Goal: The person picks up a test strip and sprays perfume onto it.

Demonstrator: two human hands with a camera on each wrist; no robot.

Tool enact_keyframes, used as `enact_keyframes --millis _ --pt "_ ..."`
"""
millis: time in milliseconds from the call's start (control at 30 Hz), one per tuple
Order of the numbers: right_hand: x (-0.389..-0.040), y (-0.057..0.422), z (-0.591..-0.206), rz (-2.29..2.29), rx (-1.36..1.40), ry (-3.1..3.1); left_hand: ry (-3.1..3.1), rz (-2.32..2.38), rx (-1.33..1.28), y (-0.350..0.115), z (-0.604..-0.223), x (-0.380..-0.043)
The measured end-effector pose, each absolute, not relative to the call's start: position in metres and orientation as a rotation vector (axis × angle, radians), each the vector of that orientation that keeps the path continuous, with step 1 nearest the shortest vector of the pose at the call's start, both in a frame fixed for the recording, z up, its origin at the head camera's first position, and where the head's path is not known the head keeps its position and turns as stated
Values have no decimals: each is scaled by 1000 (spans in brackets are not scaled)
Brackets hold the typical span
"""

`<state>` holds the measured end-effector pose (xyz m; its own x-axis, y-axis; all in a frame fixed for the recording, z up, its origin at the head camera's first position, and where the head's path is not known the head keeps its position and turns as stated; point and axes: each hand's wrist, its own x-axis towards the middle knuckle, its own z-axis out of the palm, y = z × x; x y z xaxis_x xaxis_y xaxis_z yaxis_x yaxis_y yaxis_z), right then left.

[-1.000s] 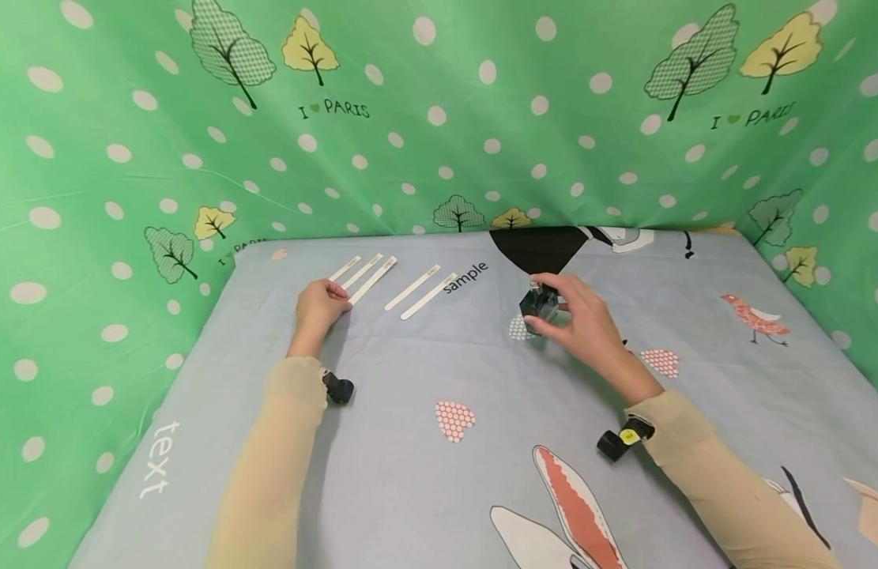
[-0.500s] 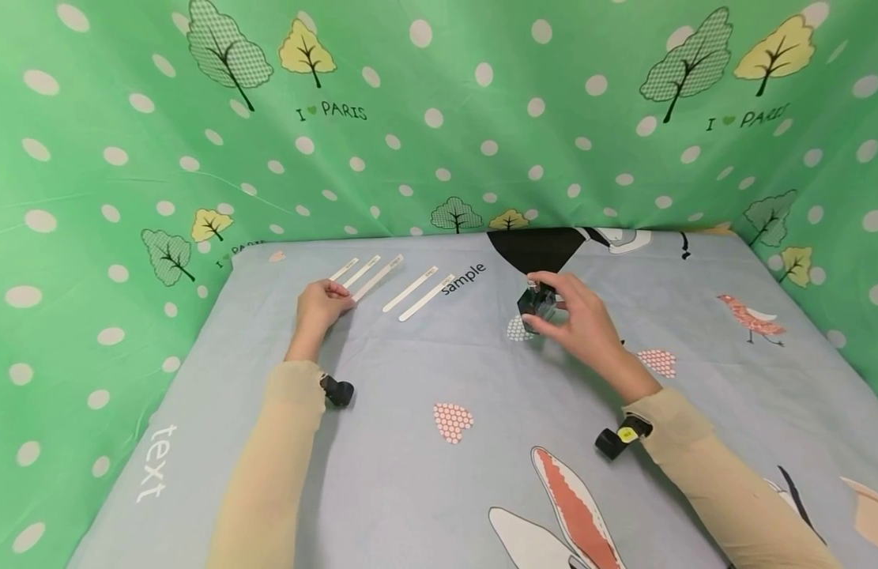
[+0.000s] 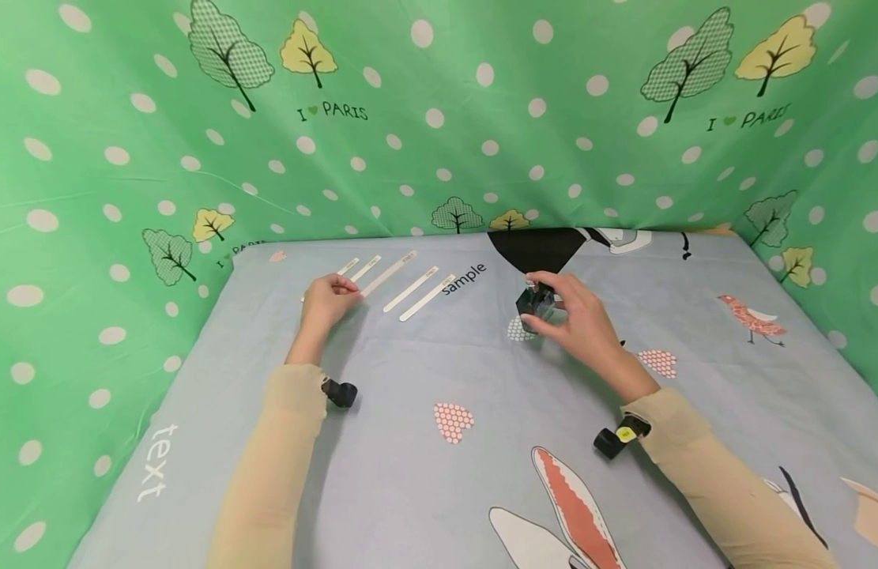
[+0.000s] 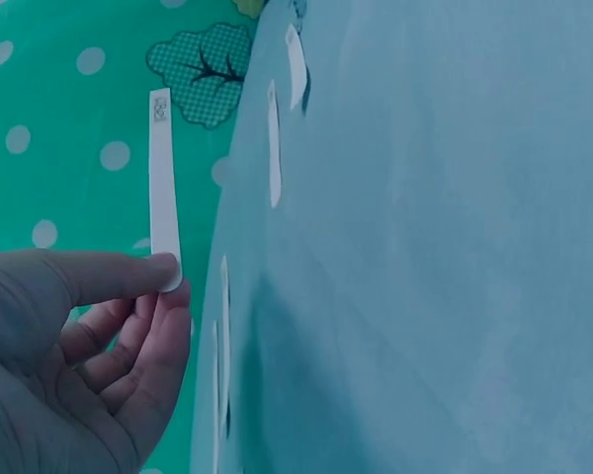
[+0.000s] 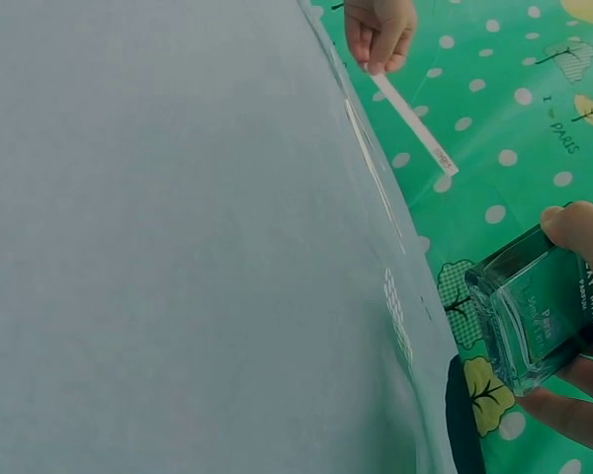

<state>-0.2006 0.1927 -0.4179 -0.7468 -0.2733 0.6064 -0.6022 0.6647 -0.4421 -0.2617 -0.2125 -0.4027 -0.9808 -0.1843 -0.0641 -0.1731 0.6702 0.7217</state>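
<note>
My left hand (image 3: 329,302) pinches the lower end of a white perfume test strip (image 3: 389,273) between thumb and fingers. In the left wrist view this strip (image 4: 164,188) stands raised off the cloth, small print at its far end. Two more strips (image 3: 368,266) lie just left of it, partly behind the hand. To its right lie two others, side by side (image 3: 411,289). My right hand (image 3: 584,320) grips a dark green glass perfume bottle (image 3: 534,306) by its sides, thumb opposite fingers. Lettering with "PARFUM" shows on the bottle (image 5: 534,316) in the right wrist view; it is tilted there.
A pale blue-grey printed cloth (image 3: 396,482) covers the table. Behind and at both sides hangs a green dotted curtain (image 3: 439,150), close to the table's far edge. Each wrist carries a small black camera (image 3: 341,393).
The pinched strip has come up off the cloth and shifted right, with my left hand moving slightly right too. The right hand and bottle stay nearly still.
</note>
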Motion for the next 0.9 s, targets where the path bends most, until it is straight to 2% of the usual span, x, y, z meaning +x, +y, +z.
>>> enact_keyframes --millis 433,900 --pt "-201 191 -418 894 670 -2394 -2863 -1331 192 -195 -381 -251" --pt "-205 187 -419 892 695 -2377 -2878 -1277 93 -184 -379 -245"
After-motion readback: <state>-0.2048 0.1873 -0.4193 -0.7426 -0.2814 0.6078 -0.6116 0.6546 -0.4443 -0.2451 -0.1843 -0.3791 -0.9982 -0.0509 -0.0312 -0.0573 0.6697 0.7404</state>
